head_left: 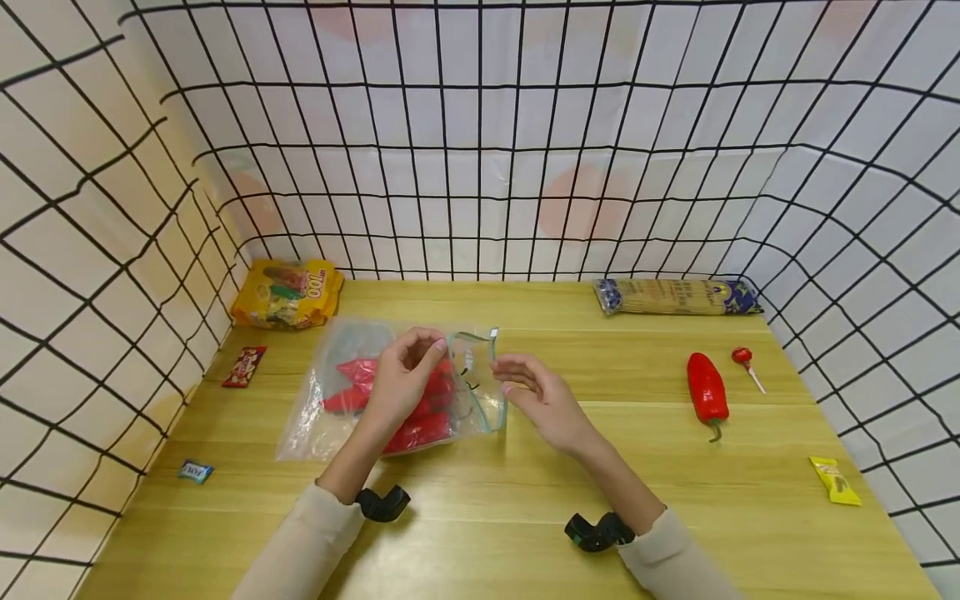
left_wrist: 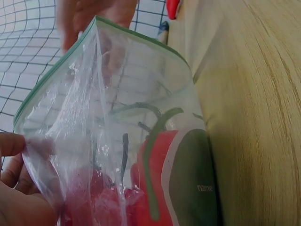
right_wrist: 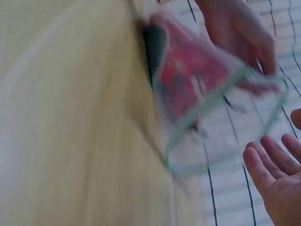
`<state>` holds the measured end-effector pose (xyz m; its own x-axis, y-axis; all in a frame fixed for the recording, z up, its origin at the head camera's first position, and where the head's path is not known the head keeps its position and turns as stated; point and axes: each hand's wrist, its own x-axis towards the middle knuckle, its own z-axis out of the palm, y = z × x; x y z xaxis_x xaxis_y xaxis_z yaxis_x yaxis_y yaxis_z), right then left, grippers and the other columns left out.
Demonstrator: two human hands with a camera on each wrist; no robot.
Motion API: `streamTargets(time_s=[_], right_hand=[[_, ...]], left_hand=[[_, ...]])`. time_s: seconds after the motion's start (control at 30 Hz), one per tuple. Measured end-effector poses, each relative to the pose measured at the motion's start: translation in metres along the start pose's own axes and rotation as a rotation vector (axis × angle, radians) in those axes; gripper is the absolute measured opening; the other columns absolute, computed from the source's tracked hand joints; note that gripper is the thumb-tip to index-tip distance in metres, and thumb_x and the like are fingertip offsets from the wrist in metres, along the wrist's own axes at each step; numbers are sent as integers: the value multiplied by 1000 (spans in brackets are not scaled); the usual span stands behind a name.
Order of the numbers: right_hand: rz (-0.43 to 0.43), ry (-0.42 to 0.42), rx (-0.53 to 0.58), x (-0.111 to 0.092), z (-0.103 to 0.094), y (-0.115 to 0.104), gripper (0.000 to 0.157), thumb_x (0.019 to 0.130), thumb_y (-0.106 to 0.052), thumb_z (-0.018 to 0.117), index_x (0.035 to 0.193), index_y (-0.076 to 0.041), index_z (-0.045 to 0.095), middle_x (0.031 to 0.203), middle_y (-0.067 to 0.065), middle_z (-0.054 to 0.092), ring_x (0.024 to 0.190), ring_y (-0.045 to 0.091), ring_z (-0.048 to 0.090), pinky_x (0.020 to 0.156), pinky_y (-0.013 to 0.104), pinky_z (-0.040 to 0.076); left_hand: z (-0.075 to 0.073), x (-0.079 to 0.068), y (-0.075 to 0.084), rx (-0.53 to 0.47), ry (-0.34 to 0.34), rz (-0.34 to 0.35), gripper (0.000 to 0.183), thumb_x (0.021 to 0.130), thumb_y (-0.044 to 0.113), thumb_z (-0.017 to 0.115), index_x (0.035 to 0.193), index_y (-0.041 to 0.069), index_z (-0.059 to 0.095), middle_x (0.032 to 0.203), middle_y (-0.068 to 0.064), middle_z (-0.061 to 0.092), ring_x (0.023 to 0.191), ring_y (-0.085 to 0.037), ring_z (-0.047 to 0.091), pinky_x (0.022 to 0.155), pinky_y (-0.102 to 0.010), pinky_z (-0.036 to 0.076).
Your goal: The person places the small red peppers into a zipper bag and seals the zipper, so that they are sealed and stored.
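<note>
A clear zip bag (head_left: 300, 437) with a green-edged mouth lies on the left half of the table. Several red peppers (head_left: 416, 429) with green stems are inside it. My left hand (head_left: 401, 379) pinches the bag near its open mouth, thumb against fingers, which the left wrist view also shows. Beside the mouth is my right hand (head_left: 543, 404), its fingers (right_wrist: 270, 160) loosely extended and holding nothing. In the right wrist view the bag (right_wrist: 188, 113) is blurred and its mouth gapes towards that hand. One loose red pepper (head_left: 707, 387) lies at the right.
A yellow package (head_left: 288, 296) stands at the back left, near a dark red packet (head_left: 244, 367) and a small blue wrapped sweet (head_left: 196, 471). At the right are a noodle packet (head_left: 660, 297), a lollipop (head_left: 742, 356) and a yellow wrapped sweet (head_left: 835, 481). Wire grid walls (head_left: 480, 175) enclose the table.
</note>
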<state>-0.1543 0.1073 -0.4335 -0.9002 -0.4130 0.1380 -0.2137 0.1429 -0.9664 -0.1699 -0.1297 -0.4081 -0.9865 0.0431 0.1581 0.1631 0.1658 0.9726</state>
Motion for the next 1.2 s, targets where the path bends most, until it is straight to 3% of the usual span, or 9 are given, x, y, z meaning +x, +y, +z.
streamTargets(time_s=[0.1, 0.33, 0.43, 0.47, 0.57, 0.7, 0.87, 1.07, 1.2], right_hand=[[26, 64, -76, -12, -28, 1, 40, 99, -27, 56, 135, -11, 49, 131, 8, 58, 121, 28, 56, 96, 23, 49], [98, 238, -368, -62, -113, 13, 43, 96, -34, 60, 134, -14, 52, 127, 5, 60, 109, 9, 59, 89, 11, 47], [155, 308, -494, -85, -145, 17, 46, 95, -37, 62, 134, -15, 53, 127, 7, 60, 108, 10, 60, 83, 8, 47], [182, 337, -534, -91, -154, 19, 48, 94, -39, 63, 134, -15, 53, 127, 8, 59, 108, 13, 60, 81, 9, 47], [264, 389, -635, -105, -177, 24, 58, 91, -45, 65, 136, -11, 50, 129, 16, 56, 112, 31, 58, 87, 29, 52], [379, 409, -663, -113, -196, 36, 73, 88, -48, 67, 141, -3, 43, 135, 28, 48, 115, 49, 51, 88, 59, 47], [458, 376, -667, -116, -208, 52, 79, 88, -45, 68, 141, 4, 38, 136, 32, 46, 114, 48, 51, 83, 55, 50], [526, 355, -698, -117, -214, 61, 83, 89, -50, 65, 141, 5, 33, 132, 33, 47, 112, 47, 51, 79, 52, 51], [543, 373, -708, -113, -215, 60, 83, 88, -57, 61, 140, 3, 36, 127, 32, 53, 109, 45, 53, 78, 50, 47]], left_hand=[[-1, -5, 13, -10, -10, -24, 19, 97, 23, 61, 108, 8, 65, 97, -6, 66, 98, -34, 61, 84, -30, 52], [-3, -6, 10, -18, -21, -31, 20, 97, 23, 60, 109, 8, 65, 99, -11, 65, 100, -42, 57, 85, -37, 52], [-4, -3, 0, -20, -23, -45, 20, 97, 24, 61, 110, 9, 65, 100, -14, 64, 101, -44, 57, 86, -41, 52], [-4, -2, -4, -23, -22, -48, 21, 96, 25, 62, 110, 10, 65, 100, -13, 64, 102, -43, 57, 86, -41, 53], [-5, 2, -15, -21, -20, -42, 22, 95, 28, 63, 110, 13, 66, 99, -12, 65, 100, -40, 59, 83, -38, 53], [-5, 4, -21, -14, -10, -14, 25, 92, 34, 66, 108, 15, 68, 97, -13, 66, 92, -33, 60, 75, -28, 51], [-3, 6, -22, -31, -23, 9, 29, 90, 40, 67, 108, 17, 69, 96, -18, 65, 85, -25, 58, 70, -24, 49], [-1, 11, -17, -54, -42, 11, 33, 89, 42, 67, 110, 16, 69, 95, -10, 66, 86, -22, 60, 73, -24, 52], [-7, 13, -13, 30, -51, -4, 31, 90, 43, 66, 112, 21, 70, 101, -6, 69, 91, -17, 64, 75, -24, 54]])
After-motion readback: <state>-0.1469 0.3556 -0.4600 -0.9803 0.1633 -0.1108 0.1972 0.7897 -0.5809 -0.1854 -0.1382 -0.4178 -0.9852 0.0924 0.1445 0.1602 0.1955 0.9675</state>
